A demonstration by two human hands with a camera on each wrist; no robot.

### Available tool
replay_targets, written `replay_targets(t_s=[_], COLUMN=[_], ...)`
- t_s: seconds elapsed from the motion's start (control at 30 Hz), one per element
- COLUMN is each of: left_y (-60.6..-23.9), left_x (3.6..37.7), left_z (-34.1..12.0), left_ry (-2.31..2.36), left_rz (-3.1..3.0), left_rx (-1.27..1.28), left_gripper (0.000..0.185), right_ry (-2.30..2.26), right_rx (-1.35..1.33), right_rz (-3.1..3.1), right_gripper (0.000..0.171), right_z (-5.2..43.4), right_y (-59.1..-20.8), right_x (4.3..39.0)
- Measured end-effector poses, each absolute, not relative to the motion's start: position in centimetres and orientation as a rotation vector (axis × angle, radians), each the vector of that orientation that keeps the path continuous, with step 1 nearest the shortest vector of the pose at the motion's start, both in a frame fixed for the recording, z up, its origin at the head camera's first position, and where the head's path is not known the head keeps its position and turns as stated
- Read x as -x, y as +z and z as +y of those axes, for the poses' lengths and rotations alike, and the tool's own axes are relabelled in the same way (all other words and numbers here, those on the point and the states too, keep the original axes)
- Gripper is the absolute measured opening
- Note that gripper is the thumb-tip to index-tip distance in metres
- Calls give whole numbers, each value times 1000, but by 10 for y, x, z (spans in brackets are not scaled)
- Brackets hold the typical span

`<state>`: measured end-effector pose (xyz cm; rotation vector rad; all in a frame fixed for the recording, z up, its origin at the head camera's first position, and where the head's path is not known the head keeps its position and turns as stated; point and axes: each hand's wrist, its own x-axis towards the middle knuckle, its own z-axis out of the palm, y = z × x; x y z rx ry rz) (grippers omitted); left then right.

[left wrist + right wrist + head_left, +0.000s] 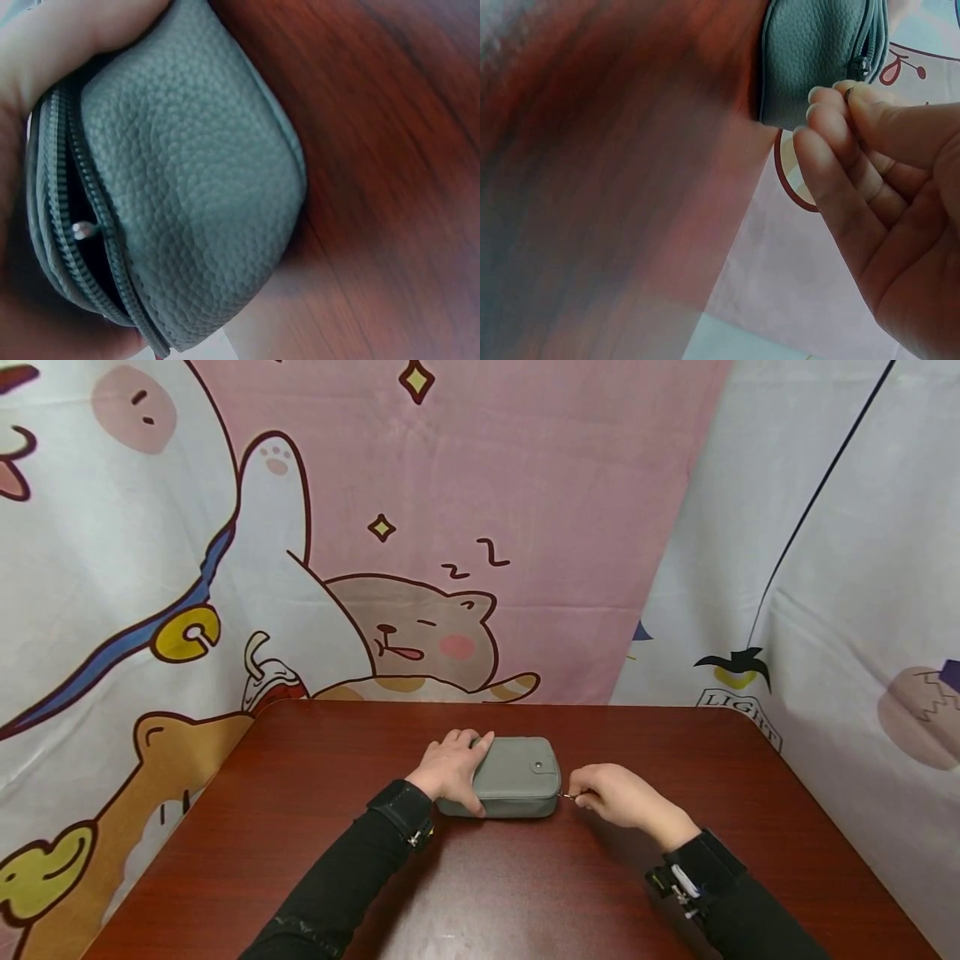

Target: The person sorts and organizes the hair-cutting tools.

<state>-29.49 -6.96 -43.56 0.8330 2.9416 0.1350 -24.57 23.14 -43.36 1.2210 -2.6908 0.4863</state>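
A grey-green leather zip pouch (516, 775) lies on the dark red wooden table (525, 893), a snap button on its top. My left hand (454, 768) grips the pouch's left end, fingers over the top and thumb at the front. My right hand (617, 795) pinches the small metal zipper pull (567, 795) at the pouch's right end. The left wrist view shows the pouch (187, 202) close up with its zipper (82, 225) partly parted. In the right wrist view my fingers (840, 127) curl at the zipper slider (860, 66) on the pouch (810, 52).
Cartoon-printed fabric (375, 527) hangs behind and to both sides of the table. The tabletop reaches to the front edge with nothing else on it apart from the pouch and my arms in black sleeves.
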Motion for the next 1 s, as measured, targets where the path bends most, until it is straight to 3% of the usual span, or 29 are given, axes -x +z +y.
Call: replay_targets(t_s=[1.0], left_y=[-435], left_x=[295], left_z=[-68], left_ry=[131], left_rz=[2946], left_rx=[-818], left_gripper=[128], right_ry=[769], right_rx=[-1228], right_rz=[-2802], right_gripper=[13], right_z=[220], right_y=[-434], right_x=[236])
